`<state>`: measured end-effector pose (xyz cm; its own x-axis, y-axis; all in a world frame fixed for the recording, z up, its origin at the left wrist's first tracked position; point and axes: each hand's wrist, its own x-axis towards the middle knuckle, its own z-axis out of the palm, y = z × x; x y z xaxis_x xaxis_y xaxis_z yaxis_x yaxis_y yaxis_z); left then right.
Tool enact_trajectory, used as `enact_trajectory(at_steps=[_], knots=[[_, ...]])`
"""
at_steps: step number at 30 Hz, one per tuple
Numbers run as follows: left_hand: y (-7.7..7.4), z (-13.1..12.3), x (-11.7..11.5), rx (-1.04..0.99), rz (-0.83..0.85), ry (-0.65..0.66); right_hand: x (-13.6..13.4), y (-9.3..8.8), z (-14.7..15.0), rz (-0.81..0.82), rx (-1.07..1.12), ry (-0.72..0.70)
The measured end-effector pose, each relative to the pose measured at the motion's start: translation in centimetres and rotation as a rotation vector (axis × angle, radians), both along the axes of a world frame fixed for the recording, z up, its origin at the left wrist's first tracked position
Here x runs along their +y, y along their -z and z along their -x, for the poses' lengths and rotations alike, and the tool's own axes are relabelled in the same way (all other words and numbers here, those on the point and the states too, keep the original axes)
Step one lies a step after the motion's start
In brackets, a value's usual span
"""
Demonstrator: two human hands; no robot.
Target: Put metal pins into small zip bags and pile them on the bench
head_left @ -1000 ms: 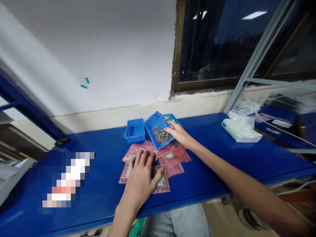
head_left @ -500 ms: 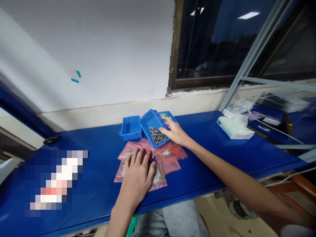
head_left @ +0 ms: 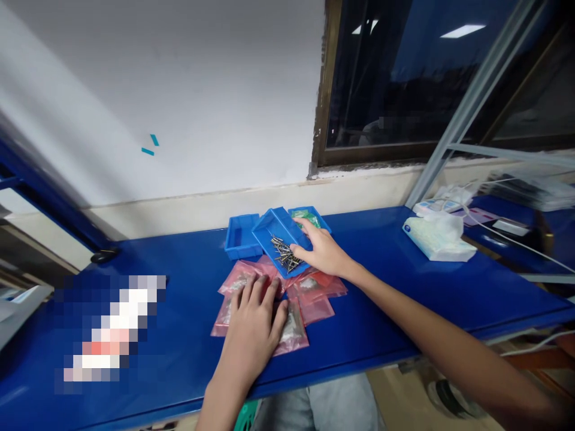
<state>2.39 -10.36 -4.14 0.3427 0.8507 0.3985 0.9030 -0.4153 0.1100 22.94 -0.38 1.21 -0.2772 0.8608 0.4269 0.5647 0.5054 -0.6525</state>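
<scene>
My right hand (head_left: 321, 246) grips the right side wall of a blue plastic bin (head_left: 271, 225), thumb inside and fingers outside. The bin is tilted toward me, and a heap of thin metal pins or screws (head_left: 286, 255) lies in its lower end. My left hand (head_left: 254, 314) rests with fingers spread on several pink plastic bags (head_left: 291, 329) with pale contents. A second blue bin (head_left: 242, 236) stands to the left of the tilted one. Behind my right hand is a third blue bin (head_left: 327, 222), which holds green packets (head_left: 308, 216).
The blue table (head_left: 179, 347) runs along a wall with a window. A tissue pack (head_left: 438, 236) lies at the right near a grey metal frame post (head_left: 449, 140) and cables. A pixelated pale item (head_left: 119, 326) lies on the left.
The view has shifted slightly, so everything appears a little lower and to the right. The tilted bin sits slightly flatter, with more of the bin behind it showing. My left hand stays on the bags.
</scene>
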Motion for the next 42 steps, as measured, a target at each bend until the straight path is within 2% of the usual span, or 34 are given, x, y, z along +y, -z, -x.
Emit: enact_trajectory(at_steps=[5,11,19,28,42], knots=[[-0.1,-0.1,0.0,-0.003,0.015,-0.005,-1.2,-0.5,0.4,-0.065,-0.096,-0.002],[-0.1,-0.1,0.0,0.003,0.007,0.001,-2.0,-0.8,1.1,-0.065,-0.13,-0.001],[0.8,0.4,0.2,-0.084,-0.033,0.037,-2.4,-1.0,1.4,-0.106,-0.135,0.028],[1.3,0.5,0.4,-0.086,-0.029,0.042,-3.0,-1.5,1.7,-0.123,-0.176,0.014],[0.8,0.3,0.3,-0.137,-0.005,0.03,-2.7,-1.5,1.2,-0.207,-0.256,0.064]])
